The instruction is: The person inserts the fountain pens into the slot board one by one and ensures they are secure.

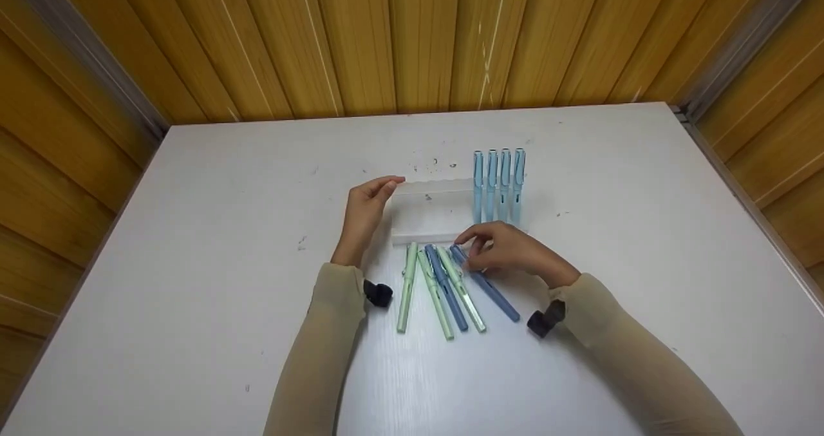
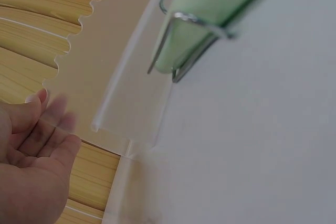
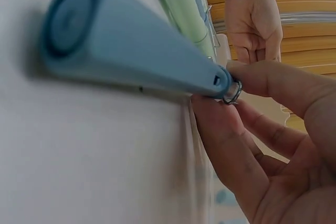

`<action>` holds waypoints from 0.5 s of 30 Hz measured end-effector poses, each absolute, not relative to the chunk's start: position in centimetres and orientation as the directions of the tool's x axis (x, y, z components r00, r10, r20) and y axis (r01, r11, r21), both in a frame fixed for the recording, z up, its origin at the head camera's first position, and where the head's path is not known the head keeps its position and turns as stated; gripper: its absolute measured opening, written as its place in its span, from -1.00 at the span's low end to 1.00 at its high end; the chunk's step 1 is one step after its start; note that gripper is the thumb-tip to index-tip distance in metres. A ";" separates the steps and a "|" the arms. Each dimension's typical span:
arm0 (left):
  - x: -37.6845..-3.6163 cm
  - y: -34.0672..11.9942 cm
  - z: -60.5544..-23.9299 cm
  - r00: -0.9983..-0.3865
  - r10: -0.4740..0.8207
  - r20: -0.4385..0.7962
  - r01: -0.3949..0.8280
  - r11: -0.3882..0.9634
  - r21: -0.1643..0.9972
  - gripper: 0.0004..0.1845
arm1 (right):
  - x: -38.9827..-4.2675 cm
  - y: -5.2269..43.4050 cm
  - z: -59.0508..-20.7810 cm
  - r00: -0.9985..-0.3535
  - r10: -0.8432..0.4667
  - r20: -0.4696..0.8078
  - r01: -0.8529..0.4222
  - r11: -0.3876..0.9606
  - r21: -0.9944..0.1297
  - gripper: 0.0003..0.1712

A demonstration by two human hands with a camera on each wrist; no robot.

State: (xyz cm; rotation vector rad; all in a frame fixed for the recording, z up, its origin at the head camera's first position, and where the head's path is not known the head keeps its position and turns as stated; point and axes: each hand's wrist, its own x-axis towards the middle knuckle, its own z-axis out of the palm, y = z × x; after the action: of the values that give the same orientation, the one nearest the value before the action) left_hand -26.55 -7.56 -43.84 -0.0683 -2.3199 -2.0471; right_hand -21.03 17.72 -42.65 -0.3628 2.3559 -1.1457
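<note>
Here the right hand pinches a blue pen beside the stand's edge.

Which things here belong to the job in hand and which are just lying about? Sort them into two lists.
In the job:
right hand pinching a dark blue pen
left hand touching the clear pen stand
four light blue pens standing in the stand
loose green and blue pens

Lying about:
white table
wooden wall panels
</note>
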 end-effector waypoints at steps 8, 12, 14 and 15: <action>-26.6 -7.6 -43.8 -0.999 0.004 0.053 0.053 0.108 0.993 -0.73 | -21.2 17.7 -42.8 -0.841 -0.409 -0.354 0.045 0.599 -0.799 -0.51; -26.6 -7.6 -43.8 -0.999 0.002 0.052 0.052 0.113 0.992 -0.73 | -21.2 17.7 -42.6 -0.838 -0.412 -0.358 0.066 0.575 -0.816 -0.47; -26.5 -7.6 -43.8 -0.999 0.002 0.053 0.053 0.114 0.992 -0.74 | -21.3 17.7 -42.6 -0.840 -0.415 -0.350 0.066 0.562 -0.825 -0.44; -26.5 -7.6 -43.7 -0.999 0.000 0.054 0.053 0.117 0.992 -0.74 | -21.3 17.7 -42.5 -0.839 -0.420 -0.346 0.066 0.553 -0.831 -0.43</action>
State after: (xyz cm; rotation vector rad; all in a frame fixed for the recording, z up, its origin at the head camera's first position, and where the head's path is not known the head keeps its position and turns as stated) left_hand -26.54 -7.57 -43.74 -0.0552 -2.3175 -2.0602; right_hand -21.27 17.74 -42.52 -0.2847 2.2739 -1.2470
